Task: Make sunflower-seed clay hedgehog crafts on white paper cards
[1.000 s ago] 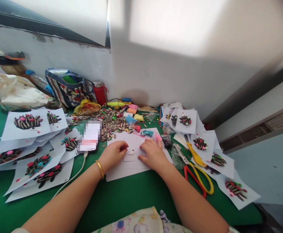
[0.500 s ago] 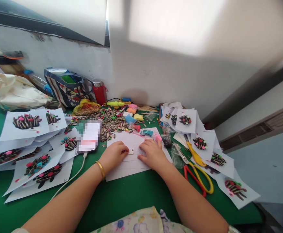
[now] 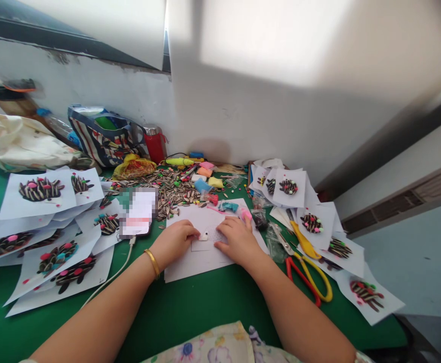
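A small white clay piece (image 3: 204,236) with a black dot lies on the white paper (image 3: 182,269). My left hand (image 3: 175,244), wearing a gold bangle (image 3: 152,264), pinches with thumb and forefinger at the clay's left end; its other fingers curl out of sight. On the paper's right side my right hand (image 3: 240,239) lies palm down with its fingers spread, partly over a pale, bumpy-textured patch (image 3: 215,235). Just beyond its fingertips sits pink clay (image 3: 245,215), with blue-green clay (image 3: 228,206) behind it.
Sunflower seeds (image 3: 175,191) lie heaped behind the paper beside colored clay packets (image 3: 204,185). A phone (image 3: 140,212) with a cable is at left. Scissors (image 3: 313,272) rest at right. Sheets with seed hedgehogs (image 3: 41,189) are stacked on both sides. A red flask (image 3: 155,143) stands by the wall.
My left fingers have closed to a pinch and come up to the left end of the white clay. My right hand has stayed in place.
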Motion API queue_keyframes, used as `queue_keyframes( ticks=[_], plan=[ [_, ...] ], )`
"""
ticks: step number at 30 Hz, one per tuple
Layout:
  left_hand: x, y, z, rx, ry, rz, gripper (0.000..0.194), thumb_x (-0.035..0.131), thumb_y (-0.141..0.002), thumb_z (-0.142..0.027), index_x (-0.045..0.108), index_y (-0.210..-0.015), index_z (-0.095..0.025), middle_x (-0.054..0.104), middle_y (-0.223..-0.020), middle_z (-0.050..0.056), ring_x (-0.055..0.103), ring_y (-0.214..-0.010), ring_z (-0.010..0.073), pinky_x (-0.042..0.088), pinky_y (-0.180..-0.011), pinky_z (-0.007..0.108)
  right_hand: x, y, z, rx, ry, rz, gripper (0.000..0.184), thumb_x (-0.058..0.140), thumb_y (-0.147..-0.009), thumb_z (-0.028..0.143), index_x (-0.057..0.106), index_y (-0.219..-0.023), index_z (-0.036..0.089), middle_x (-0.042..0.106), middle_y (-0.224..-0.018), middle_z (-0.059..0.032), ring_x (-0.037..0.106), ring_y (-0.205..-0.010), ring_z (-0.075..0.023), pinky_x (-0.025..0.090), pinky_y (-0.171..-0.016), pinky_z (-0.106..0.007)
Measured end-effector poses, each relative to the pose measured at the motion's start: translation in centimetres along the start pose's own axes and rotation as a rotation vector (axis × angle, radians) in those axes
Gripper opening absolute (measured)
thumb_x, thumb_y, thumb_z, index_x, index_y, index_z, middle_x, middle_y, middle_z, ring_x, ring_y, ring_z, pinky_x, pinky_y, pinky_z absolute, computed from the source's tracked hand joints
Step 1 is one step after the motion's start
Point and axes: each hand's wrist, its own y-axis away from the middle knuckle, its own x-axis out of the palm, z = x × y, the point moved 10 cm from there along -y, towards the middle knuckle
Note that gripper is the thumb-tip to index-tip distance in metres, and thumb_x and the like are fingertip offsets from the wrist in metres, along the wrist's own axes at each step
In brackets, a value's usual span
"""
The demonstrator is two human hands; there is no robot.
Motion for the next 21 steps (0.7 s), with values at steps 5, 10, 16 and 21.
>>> queue_keyframes(
  ticks=[5,10,16,21],
  plan=[
    [-0.2,0.3,0.1,-0.004,-0.05,-0.012,0.029,0.053,-0.083,-0.011,0.078,-0.088,-0.024,0.068,-0.095,0.004,0.064,-0.088,0.0197,0.048,-0.085,0.032,-0.1,0.0,0.1,0.005,0.007,0.007,0.026,0.074,-0.078,0.034,0.066,-0.101,0.023,0.066,-0.113,-0.0069,0.049,-0.122,-0.0276,0.007,-0.112,-0.062],
    [0.0,0.3,0.1,0.003,-0.083,-0.011,0.029,0.053,-0.083,-0.013,0.079,-0.089,-0.024,0.068,-0.094,0.005,0.064,-0.088,0.0208,0.049,-0.085,0.034,0.0,0.0,0.1,0.008,0.01,0.02,0.027,0.073,-0.078,0.034,0.067,-0.102,0.023,0.067,-0.114,-0.0077,0.049,-0.122,-0.0275,0.007,-0.112,-0.061],
    [-0.8,0.3,-0.5,0.02,-0.104,-0.073,0.029,0.051,-0.085,-0.012,0.076,-0.094,-0.021,0.069,-0.096,0.006,0.064,-0.09,0.0215,0.05,-0.086,0.035,0.1,0.0,0.0,0.007,0.006,0.008,0.026,0.074,-0.078,0.035,0.067,-0.101,0.023,0.067,-0.114,-0.0073,0.049,-0.122,-0.0271,0.006,-0.112,-0.06],
    [-1.1,0.3,-1.5,0.112,-0.093,-0.103,0.035,0.063,-0.082,-0.019,0.067,-0.117,-0.018,0.065,-0.123,0.01,0.057,-0.117,0.0256,0.042,-0.104,0.041,0.0,0.0,0.0,0.0,0.014,0.006,0.027,0.072,-0.079,0.035,0.066,-0.103,0.024,0.066,-0.116,-0.0085,0.049,-0.122,-0.0275,0.005,-0.112,-0.06]
  ],
)
